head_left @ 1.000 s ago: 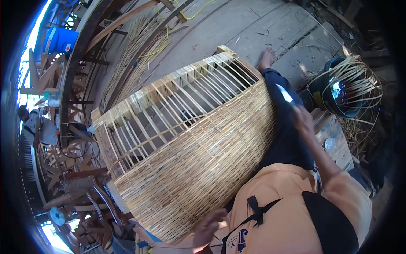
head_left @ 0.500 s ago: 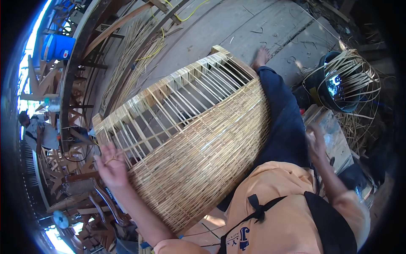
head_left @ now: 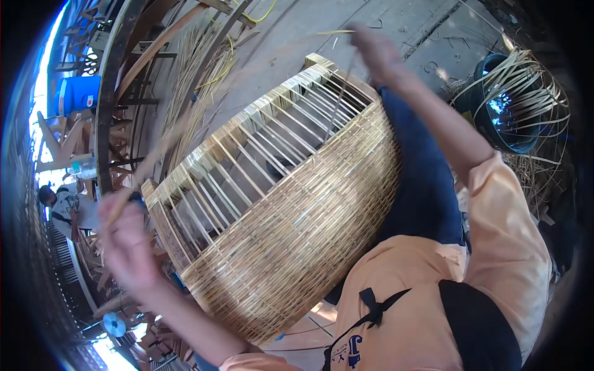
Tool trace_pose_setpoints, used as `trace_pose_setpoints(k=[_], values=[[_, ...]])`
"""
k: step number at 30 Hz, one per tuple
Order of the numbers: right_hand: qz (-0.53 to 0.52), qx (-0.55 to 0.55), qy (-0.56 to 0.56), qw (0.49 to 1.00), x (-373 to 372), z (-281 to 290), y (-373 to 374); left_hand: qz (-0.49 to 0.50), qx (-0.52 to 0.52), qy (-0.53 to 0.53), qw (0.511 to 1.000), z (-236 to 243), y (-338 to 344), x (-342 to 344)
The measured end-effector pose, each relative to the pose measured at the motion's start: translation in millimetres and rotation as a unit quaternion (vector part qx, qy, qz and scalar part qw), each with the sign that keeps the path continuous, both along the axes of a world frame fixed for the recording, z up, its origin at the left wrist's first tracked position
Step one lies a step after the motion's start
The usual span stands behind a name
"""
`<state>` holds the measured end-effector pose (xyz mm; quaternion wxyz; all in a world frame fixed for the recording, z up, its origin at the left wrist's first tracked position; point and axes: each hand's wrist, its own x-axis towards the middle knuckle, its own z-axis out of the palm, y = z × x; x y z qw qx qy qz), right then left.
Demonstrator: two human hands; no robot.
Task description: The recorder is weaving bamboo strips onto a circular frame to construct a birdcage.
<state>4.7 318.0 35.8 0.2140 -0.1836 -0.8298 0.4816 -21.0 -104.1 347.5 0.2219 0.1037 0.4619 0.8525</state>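
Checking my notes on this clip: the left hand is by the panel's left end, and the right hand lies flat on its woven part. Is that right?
Not for the right hand: the head view shows it off the woven part, out past the right end of the panel. The left hand is by the panel's left end.

- Woven panel [head_left: 303,216], centre: golden tan, tight brick-like weave (with a few paler streaks).
- Trousers [head_left: 424,191], right of centre: dark navy.
- Shirt [head_left: 399,272], lower right: pale orange.
- Container [head_left: 79,96], upper left: bright blue.
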Motion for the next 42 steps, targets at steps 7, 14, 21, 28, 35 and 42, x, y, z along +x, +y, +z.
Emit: trace_pose_setpoints(k=[7, 14, 21, 28, 35, 42], values=[[-0.006, -0.178, -0.109, 0.978, 65, -159, 68, 0.129, -0.212, -0.135, 0.959, -291, 129, 4], [0.296, -0.044, -0.395, 0.869, 94, -58, 33, 0.157, -0.326, -0.085, 0.928, -329, 143, 4], [0.37, 0.053, -0.154, 0.915, 25, -6, -104, 0.104, -0.239, -0.106, 0.96, -313, 153, 34], [0.263, 0.269, -0.076, 0.924, 15, -70, -66, 0.194, -0.268, -0.071, 0.941, -269, 70, -8], [0.433, -0.138, 0.008, 0.89, -18, 54, -191, -0.016, -0.218, -0.125, 0.968, -368, 169, 79], [0.435, -0.128, -0.092, 0.887, -8, 66, -177, -0.094, -0.241, -0.208, 0.943, -351, 188, 100]])
